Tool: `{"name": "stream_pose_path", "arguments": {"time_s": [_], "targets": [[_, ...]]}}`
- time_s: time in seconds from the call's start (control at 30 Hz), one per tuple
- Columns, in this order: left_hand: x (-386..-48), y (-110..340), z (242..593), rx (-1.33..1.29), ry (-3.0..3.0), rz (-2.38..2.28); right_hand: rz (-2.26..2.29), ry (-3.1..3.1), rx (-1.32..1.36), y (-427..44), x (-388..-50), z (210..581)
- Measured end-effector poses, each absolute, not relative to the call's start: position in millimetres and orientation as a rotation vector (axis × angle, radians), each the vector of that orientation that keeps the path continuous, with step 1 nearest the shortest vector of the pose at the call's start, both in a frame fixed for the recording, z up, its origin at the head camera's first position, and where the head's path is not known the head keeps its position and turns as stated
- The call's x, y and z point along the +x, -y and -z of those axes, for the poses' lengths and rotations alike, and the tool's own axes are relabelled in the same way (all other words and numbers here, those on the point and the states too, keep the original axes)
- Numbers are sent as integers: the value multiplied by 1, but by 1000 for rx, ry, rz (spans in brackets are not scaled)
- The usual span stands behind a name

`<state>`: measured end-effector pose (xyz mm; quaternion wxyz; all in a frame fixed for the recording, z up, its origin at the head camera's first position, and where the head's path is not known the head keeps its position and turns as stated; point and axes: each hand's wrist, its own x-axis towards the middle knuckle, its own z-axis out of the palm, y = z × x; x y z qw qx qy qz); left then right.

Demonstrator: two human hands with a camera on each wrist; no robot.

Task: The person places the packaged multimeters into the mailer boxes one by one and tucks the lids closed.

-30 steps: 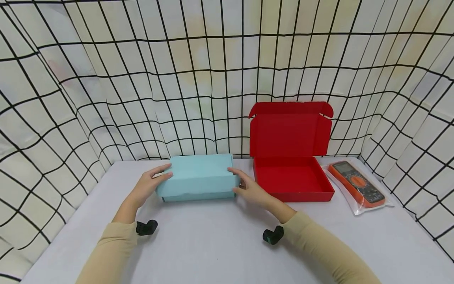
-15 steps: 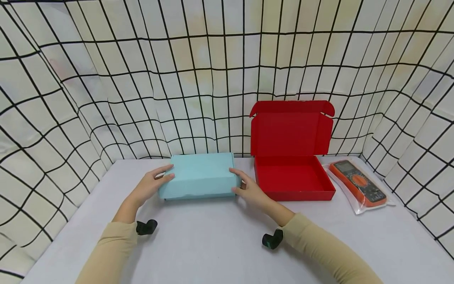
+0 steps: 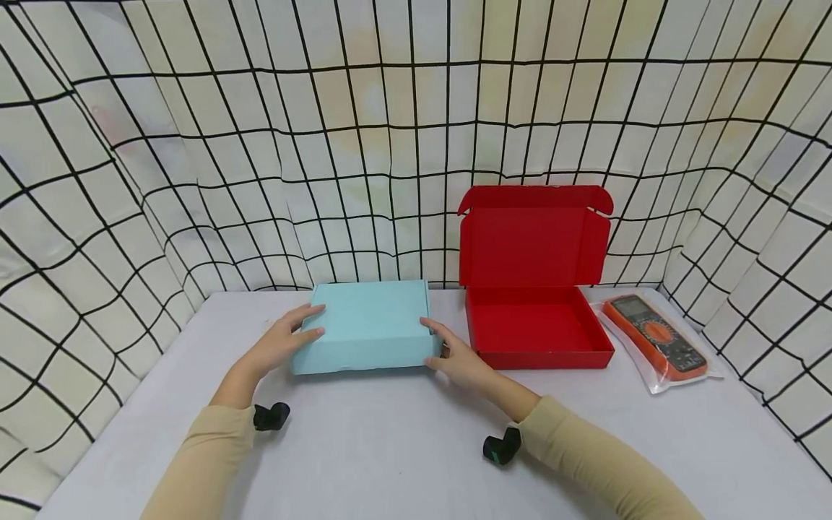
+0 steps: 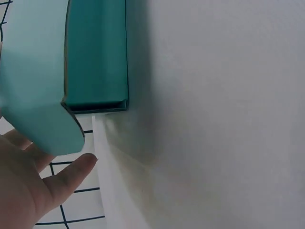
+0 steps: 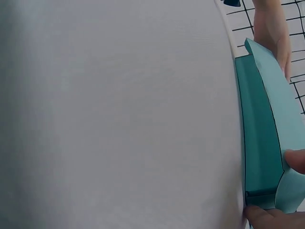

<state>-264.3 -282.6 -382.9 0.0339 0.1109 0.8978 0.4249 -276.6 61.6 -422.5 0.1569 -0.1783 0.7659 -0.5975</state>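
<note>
Left hand (image 3: 276, 349) spread, touching light-blue box (image 3: 369, 318); right hand (image 3: 464, 361) half-curled, gripping its end. Right of grip: red box (image 3: 529, 321), bagged multimeter (image 3: 655, 336), markings too small.

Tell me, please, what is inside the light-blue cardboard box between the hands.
The lid of the light-blue cardboard box hides any contents; below its front flap, only a darker teal surface shows.

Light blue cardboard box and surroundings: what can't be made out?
Head view: inside of the light blue cardboard box, hidden by its lid.
Left wrist view: part of the left hand, behind the lid.
Right wrist view: most of the right hand, cut off at the edge.
Head view: the bagged orange multimeter's lettering, too small.
</note>
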Motion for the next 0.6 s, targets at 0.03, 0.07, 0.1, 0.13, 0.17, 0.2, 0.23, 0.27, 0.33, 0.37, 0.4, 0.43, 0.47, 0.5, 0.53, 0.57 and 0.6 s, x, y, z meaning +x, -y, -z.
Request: {"name": "stream_pose_path", "arguments": {"time_s": [0.03, 0.07, 0.1, 0.13, 0.17, 0.2, 0.23, 0.27, 0.33, 0.37, 0.4, 0.43, 0.47, 0.5, 0.53, 0.57, 0.6], "targets": [[-264, 281, 382, 347, -2778, -1281, 1709, -2193, -516, -61, -276, 423], [-264, 279, 381, 349, -2791, -1256, 1706, -2196, -522, -59, -276, 423], [-265, 278, 381, 344, -2806, -1225, 1700, -2204, -529, -58, -275, 423], [-266, 275, 381, 339, -2818, -1188, 1692, -2214, -531, -58, -276, 423], [-268, 273, 380, 333, -2827, -1146, 1687, -2225, -538, -57, -276, 423], [-269, 270, 380, 327, -2835, -1102, 1682, -2233, -541, -57, -276, 422], [-270, 268, 380, 317, -2837, -1067, 1676, -2242, -544, -57, -276, 423], [-271, 266, 380, 308, -2842, -1033, 1671, -2250, -539, -57, -276, 422], [-272, 262, 381, 295, -2850, -976, 1670, -2252, -536, -58, -275, 422], [-272, 260, 380, 292, -2852, -956, 1676, -2245, -535, -58, -275, 422], [-272, 258, 380, 287, -2856, -942, 1682, -2236, -533, -59, -275, 421], [-272, 257, 379, 288, -2861, -931, 1687, -2229, -539, -59, -275, 422], [-272, 255, 379, 285, -2868, -918, 1692, -2219, -542, -60, -275, 421], [-272, 254, 378, 283, -2873, -909, 1692, -2214, -555, -61, -275, 422], [-272, 253, 377, 278, -2877, -899, 1694, -2208, -561, -61, -276, 422], [-272, 252, 377, 271, -2881, -885, 1693, -2203, -560, -62, -276, 421], [-272, 252, 376, 264, -2885, -873, 1683, -2199, -561, -62, -276, 422]]}}
